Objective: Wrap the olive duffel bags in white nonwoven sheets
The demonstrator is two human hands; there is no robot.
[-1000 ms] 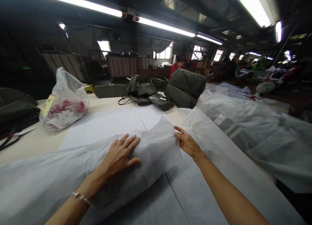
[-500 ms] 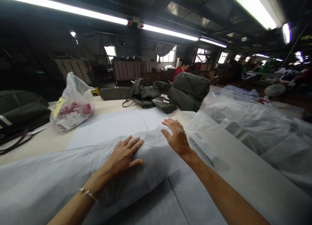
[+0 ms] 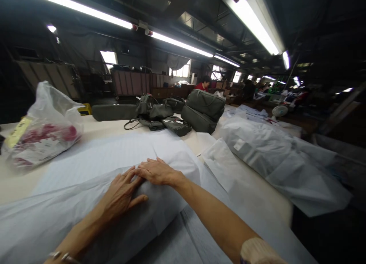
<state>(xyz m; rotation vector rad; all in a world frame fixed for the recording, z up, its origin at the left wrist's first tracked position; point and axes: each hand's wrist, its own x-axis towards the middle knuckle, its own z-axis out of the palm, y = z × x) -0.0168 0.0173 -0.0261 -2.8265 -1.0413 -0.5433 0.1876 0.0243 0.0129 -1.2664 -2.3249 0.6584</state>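
A long bundle in thin whitish wrapping point(image 3: 160, 203) lies across the near side of the table. My left hand point(image 3: 121, 191) rests on top of it, palm down, thumb spread away from the fingers. Right beside it, my right hand point(image 3: 154, 171) lies on the wrapping, its fingertips touching the left hand's fingers. Neither hand holds anything. Beyond the hands, a pale sheet point(image 3: 105, 153) lies flat on the table. What is inside the wrapping is hidden.
Dark green bags point(image 3: 203, 109) stand at the table's far side. A clear plastic bag with red items point(image 3: 48, 138) sits at the left. On the right lies another wrapped bundle point(image 3: 265, 153). A person in red point(image 3: 202, 84) is behind the bags.
My right hand has moved left and down onto the bundle, beside my left hand. The view has turned to the right, so the table's things appear further left.
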